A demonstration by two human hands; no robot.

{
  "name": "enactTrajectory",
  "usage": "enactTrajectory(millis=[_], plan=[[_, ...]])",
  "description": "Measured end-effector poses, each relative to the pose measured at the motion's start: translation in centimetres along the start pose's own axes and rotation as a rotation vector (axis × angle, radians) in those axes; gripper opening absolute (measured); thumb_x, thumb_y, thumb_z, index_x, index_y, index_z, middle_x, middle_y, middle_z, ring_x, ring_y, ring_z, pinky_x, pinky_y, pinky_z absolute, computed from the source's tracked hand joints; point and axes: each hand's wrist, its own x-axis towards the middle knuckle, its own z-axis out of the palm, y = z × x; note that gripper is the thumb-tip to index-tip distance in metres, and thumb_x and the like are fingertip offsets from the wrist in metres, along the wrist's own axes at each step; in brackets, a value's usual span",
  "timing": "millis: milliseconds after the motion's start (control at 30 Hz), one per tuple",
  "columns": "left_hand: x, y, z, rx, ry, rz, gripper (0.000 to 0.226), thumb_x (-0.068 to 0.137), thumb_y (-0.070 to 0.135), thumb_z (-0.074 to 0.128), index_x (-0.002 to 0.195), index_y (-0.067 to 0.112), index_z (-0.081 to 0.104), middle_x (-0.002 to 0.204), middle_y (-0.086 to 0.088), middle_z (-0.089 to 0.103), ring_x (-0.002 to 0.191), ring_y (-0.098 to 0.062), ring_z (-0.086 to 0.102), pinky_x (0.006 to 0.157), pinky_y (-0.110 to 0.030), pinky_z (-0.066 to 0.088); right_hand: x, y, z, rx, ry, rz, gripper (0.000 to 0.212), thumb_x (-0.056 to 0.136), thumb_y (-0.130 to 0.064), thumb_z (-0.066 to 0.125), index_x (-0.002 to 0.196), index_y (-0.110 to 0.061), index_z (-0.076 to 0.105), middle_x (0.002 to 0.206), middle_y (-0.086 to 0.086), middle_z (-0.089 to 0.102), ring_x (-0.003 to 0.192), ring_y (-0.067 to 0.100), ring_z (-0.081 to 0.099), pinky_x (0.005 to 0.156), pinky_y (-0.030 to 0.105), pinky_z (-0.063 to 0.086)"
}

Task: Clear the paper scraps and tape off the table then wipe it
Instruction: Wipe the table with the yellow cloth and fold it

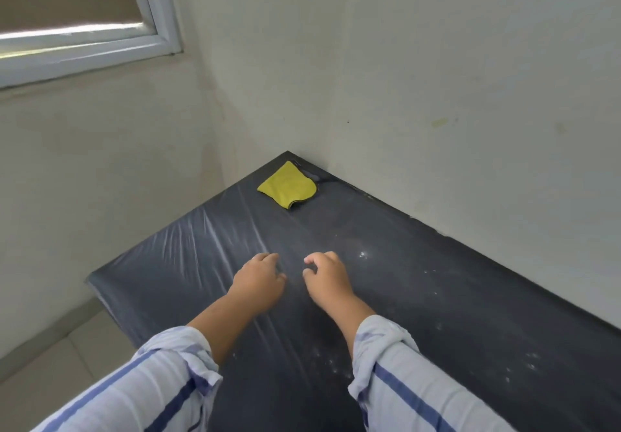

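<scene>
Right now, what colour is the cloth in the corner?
Yellow cloth, dark edging, clearest in the head view.

Left hand [258,280]: I see it palm down, fingers [270,258] loosely curled, holding nothing.
Right hand [327,278]: palm down, curled likewise, just beside the left.
Forearms: bare, striped sleeves rolled.

Soft, even daylight from white-framed window [84,28] at upper left of frame. Pale streaky glare on wrinkled black plastic-covered table [208,240], left of centre. Faint shadows only. Slight overall softness; wide-angle bending at edges; striped sleeves at bottom blurred.
</scene>
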Motion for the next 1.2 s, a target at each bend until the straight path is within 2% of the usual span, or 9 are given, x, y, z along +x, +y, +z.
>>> enactTrajectory(millis=[367,500,633,700,767,900,1000,1100,1200], plan=[[18.1,-2.4,-4.0,-0.067,-0.056,-0.007,0.058,0.093,0.034,0.046,0.145,0.014,0.030,0.154,-0.007,0.022,0.137,-0.028,0.030,0.109,-0.045,0.032,13.8,-3.2,3.5,-0.038,0.013,0.080,0.034,0.091,-0.018,0.050,0.125,-0.014,0.048,0.133,0.007,0.037,0.116,0.026,0.047,0.093,0.032,0.040],[23.9,-2.5,-5.0,-0.095,-0.008,-0.039,0.049,0.089,0.027,0.046,0.135,0.011,0.038,0.150,-0.011,0.026,0.134,-0.035,0.029,0.105,-0.046,0.031,18.5,-3.9,4.8,-0.112,0.063,0.075,0.045,0.090,-0.014,0.049,0.134,-0.013,0.039,0.147,0.008,0.024,0.131,0.027,0.030,0.103,0.036,0.034],[28.2,-2.5,-5.6,-0.134,0.009,-0.118,0.058,0.090,0.028,0.044,0.143,0.011,0.030,0.146,-0.014,0.035,0.132,-0.037,0.029,0.103,-0.046,0.031,21.6,-3.5,6.0,-0.173,0.058,0.125,0.044,0.090,-0.013,0.050,0.133,-0.011,0.040,0.152,0.008,0.018,0.138,0.029,0.020,0.109,0.036,0.029],[29.8,-2.7,-5.6,-0.157,-0.012,-0.115,0.049,0.088,0.031,0.046,0.134,0.012,0.044,0.133,-0.014,0.049,0.122,-0.036,0.042,0.096,-0.044,0.038,22.2,-3.4,6.4,-0.167,0.067,0.140,0.038,0.089,-0.011,0.049,0.127,-0.009,0.046,0.152,0.010,0.019,0.138,0.029,0.020,0.109,0.036,0.029],[30.2,-2.6,-5.4,-0.252,-0.045,-0.076,0.031,0.085,0.032,0.051,0.107,0.010,0.059,0.104,-0.011,0.063,0.101,-0.032,0.057,0.078,-0.038,0.046,22.1,-3.4,6.4,-0.142,0.063,0.170,0.039,0.091,-0.012,0.047,0.129,-0.010,0.046,0.153,0.009,0.018,0.140,0.027,0.018,0.111,0.036,0.027],[27.8,-0.4,-5.2,-0.595,-0.087,-0.023,0.010,0.077,0.017,0.061,0.079,0.014,0.052,0.079,-0.002,0.054,0.070,-0.020,0.050,0.059,-0.030,0.039,21.0,-3.2,5.2,-0.072,0.089,0.249,0.043,0.090,-0.013,0.044,0.134,-0.013,0.042,0.153,0.008,0.017,0.140,0.025,0.018,0.110,0.035,0.026],[24.8,1.5,-5.4,-0.784,-0.158,0.004,0.024,0.074,0.008,0.060,0.066,0.016,0.039,0.065,0.000,0.039,0.060,-0.017,0.034,0.052,-0.029,0.029,18.9,-3.1,3.7,0.020,0.161,0.289,0.047,0.087,-0.015,0.049,0.133,-0.016,0.039,0.150,0.009,0.020,0.133,0.029,0.033,0.105,0.033,0.034],[21.4,3.1,-5.4,-0.940,-0.248,0.021,0.031,0.071,0.004,0.059,0.063,0.018,0.033,0.063,0.001,0.032,0.060,-0.016,0.029,0.055,-0.032,0.024,16.2,-2.8,2.2,0.180,0.216,0.321,0.055,0.079,-0.011,0.051,0.132,-0.021,0.041,0.143,0.004,0.031,0.122,0.022,0.044,0.094,0.029,0.041],[16.9,4.4,-5.1,-1.049,-0.303,0.043,0.025,0.060,0.006,0.055,0.062,0.019,0.034,0.065,0.000,0.035,0.067,-0.019,0.033,0.061,-0.035,0.026,12.2,-2.4,0.6,0.662,0.316,0.409,0.048,0.072,-0.006,0.046,0.114,-0.025,0.056,0.115,0.007,0.060,0.090,0.017,0.058,0.062,0.025,0.047]])
